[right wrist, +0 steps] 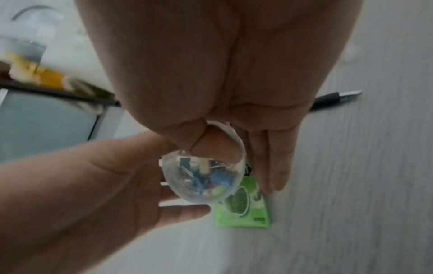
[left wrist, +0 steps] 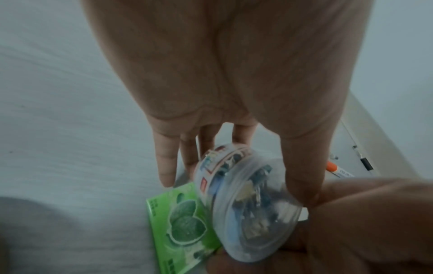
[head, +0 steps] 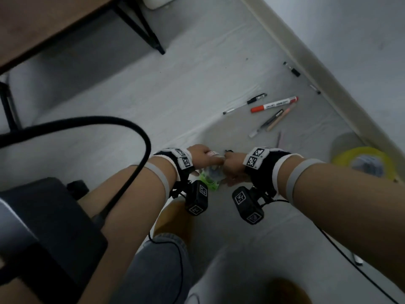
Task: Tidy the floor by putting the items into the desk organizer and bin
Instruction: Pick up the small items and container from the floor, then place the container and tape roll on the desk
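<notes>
"Two hands are on one little tub. Where is it?"

"Up in the air, between the left hand and the right hand. It is just over a green packet that lies on the floor. The tub is see-through and has small clips inside."

"How do the fingers sit?"

"The left fingers are nearly straight behind the tub, and the left thumb is on its side, so that hand pinches it. The right thumb is bent onto the rim, and the right fingers point down behind it. So both hands grip the tub."

"What should the person do now?"

"Probably keep the tub flat so no clips fall out. One hand should take a firm hold before the other lets go. The lid may need a press shut."

"What else is left?"

"Some pens are on the floor, and the bin is off to the right."
</notes>
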Motion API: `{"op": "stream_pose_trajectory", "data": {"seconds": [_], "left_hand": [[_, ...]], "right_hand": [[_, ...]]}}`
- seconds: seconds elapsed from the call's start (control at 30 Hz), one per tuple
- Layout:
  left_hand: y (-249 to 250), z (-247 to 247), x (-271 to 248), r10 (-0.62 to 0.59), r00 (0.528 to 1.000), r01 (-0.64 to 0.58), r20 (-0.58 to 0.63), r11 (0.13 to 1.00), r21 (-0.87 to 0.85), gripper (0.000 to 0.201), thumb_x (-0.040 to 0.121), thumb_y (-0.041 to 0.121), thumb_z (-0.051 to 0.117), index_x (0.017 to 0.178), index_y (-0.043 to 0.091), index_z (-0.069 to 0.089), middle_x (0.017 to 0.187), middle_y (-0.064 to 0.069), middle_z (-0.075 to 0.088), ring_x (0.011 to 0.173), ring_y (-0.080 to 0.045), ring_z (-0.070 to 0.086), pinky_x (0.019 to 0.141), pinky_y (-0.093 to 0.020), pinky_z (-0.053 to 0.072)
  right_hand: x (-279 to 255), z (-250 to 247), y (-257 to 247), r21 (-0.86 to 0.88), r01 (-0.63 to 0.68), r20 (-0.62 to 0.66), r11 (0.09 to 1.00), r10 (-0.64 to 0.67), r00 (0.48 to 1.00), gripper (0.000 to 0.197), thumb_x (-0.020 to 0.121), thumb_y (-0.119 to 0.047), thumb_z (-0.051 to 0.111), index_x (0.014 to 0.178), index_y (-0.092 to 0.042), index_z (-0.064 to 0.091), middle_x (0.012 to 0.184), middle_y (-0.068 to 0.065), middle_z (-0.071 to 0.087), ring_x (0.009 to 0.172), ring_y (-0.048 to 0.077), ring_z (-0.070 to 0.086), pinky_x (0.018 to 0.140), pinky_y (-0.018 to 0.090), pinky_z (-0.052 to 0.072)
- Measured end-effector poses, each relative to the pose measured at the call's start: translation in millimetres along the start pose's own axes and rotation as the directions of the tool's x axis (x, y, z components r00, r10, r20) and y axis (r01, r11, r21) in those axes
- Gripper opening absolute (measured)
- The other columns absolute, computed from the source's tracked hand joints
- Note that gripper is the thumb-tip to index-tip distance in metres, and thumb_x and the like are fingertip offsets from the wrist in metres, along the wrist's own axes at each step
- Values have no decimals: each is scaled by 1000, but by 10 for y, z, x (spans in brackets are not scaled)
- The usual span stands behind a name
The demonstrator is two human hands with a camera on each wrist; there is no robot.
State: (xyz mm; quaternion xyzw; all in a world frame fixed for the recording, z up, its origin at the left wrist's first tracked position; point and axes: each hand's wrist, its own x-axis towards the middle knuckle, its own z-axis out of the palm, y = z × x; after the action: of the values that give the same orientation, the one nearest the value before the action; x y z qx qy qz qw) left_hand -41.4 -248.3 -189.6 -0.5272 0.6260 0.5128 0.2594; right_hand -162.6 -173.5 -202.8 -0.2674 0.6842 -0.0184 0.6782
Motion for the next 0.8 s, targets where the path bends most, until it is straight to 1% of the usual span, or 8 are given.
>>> {"op": "stream_pose_trajectory", "data": {"seconds": [0.23, 0.33, 0.4, 0.47, 0.53, 0.63, 0.73, 0.8], "left_hand": [[269, -175, -9, 80, 975, -127, -206, 965, -230, 68, 54, 67, 82, 105, 25, 67, 110, -4, 68, 102, -25, 66, 86, -51, 59], [497, -86, 4, 135, 966, -185, -221, 957, -222, 72, 55, 69, 80, 108, 22, 67, 109, -6, 69, 100, -25, 67, 90, -44, 57], [667, 15, 1, 184, 957, -222, -223, 962, -158, 60, 68, 61, 79, 108, 18, 67, 103, -6, 68, 91, -22, 65, 79, -34, 55], [828, 137, 41, 237, 945, -267, -224, 957, -114, 51, 77, 50, 79, 112, 17, 64, 103, -5, 66, 89, -21, 62, 75, -30, 51], [998, 254, 72, 285, 932, -312, -226, 946, -94, 52, 80, 44, 78, 122, 20, 59, 111, -1, 59, 99, -21, 60, 82, -29, 50], [1222, 406, 76, 332, 924, -355, -187, 930, -101, 56, 81, 43, 77, 131, 26, 56, 125, -2, 52, 113, -22, 55, 94, -32, 48], [1360, 613, 60, 366, 917, -387, -160, 914, -124, 51, 81, 44, 77, 126, 25, 62, 133, -1, 55, 116, -21, 55, 92, -30, 45], [1381, 732, 75, 364, 916, -390, -171, 907, -157, 44, 80, 44, 77, 118, 24, 66, 131, -3, 60, 118, -22, 58, 94, -31, 47]], "right_hand": [[-92, -182, -29, 554, 235, -272, 798, -92, 958, 57, 72, -7, 55, 128, -16, 44, 121, 18, 54, 104, 38, 60, 76, 50, 59], [-204, -388, 48, 475, 308, -424, 824, -92, 901, 56, 76, -23, 64, 128, -18, 45, 114, 18, 57, 98, 37, 63, 79, 56, 58], [-278, -575, 194, 309, 307, -528, 900, -106, 843, 40, 86, -29, 63, 120, -17, 47, 109, 15, 60, 91, 32, 64, 80, 48, 59], [-389, -795, 398, -6, 180, -622, 984, -145, 769, 33, 89, -32, 59, 116, -16, 48, 112, 14, 61, 93, 31, 62, 79, 39, 53], [-552, -1010, 631, -292, -104, -745, 951, -158, 648, 43, 88, -34, 56, 123, -14, 44, 123, 14, 51, 110, 35, 53, 88, 43, 43], [-794, -1193, 944, -206, -434, -888, 877, 19, 460, 67, 77, -40, 66, 132, -18, 34, 135, 16, 34, 126, 38, 35, 94, 55, 36], [-924, -1141, 1246, 67, -507, -850, 860, 315, 423, 75, 77, -32, 68, 138, -18, 27, 139, 22, 30, 127, 41, 35, 94, 57, 39], [-914, -1076, 1470, 77, -496, -809, 865, 345, 475, 76, 83, -25, 63, 145, -17, 19, 141, 26, 32, 128, 43, 38, 99, 56, 38]]}}
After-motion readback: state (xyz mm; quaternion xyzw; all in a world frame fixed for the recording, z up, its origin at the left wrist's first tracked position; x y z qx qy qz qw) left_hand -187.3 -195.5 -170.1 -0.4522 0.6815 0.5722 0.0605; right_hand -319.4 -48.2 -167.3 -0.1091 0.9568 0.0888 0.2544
